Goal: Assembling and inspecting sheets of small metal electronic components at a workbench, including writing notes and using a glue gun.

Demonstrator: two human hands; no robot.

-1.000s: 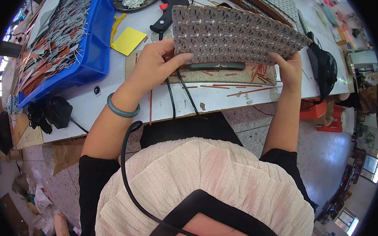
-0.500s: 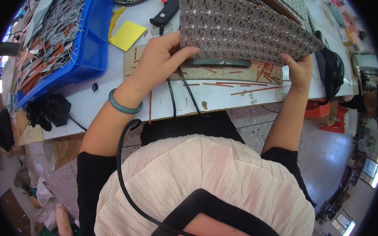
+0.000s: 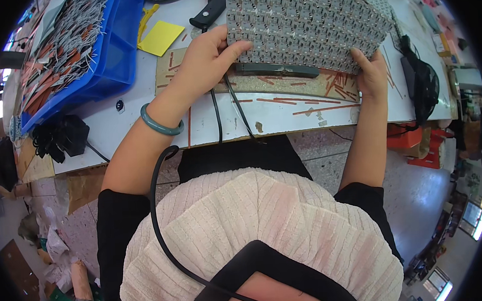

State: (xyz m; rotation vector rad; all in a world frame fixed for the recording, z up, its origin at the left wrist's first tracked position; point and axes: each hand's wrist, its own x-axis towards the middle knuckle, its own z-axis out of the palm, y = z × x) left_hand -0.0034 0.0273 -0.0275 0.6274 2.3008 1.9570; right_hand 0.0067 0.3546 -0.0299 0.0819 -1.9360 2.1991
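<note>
A large panel of small circuit boards [image 3: 300,27], grey and covered with rows of tiny parts, is held up over the far part of the table. My left hand [image 3: 209,62] grips its left edge, the thumb on the front face and the fingers behind it. At the lower right corner, my right hand [image 3: 371,75] pinches the panel the same way, its fingers partly hidden behind. Beneath the panel lies a dark bar [image 3: 280,69] on a tan board [image 3: 237,85]. Thin reddish-brown strips [image 3: 342,85] are scattered over that board and the table.
To the left stands a blue bin [image 3: 117,53] full of grey wires and brown strips. A yellow note pad [image 3: 161,38] and a black-handled tool [image 3: 209,10] with a cord lie beyond my left hand. A black mesh bag [image 3: 423,86] sits at the right; a black adapter [image 3: 71,138] rests near left.
Both hands have shifted slightly up and left with the panel. The panel has tilted, so its face looks lighter and its right end sits further left.
</note>
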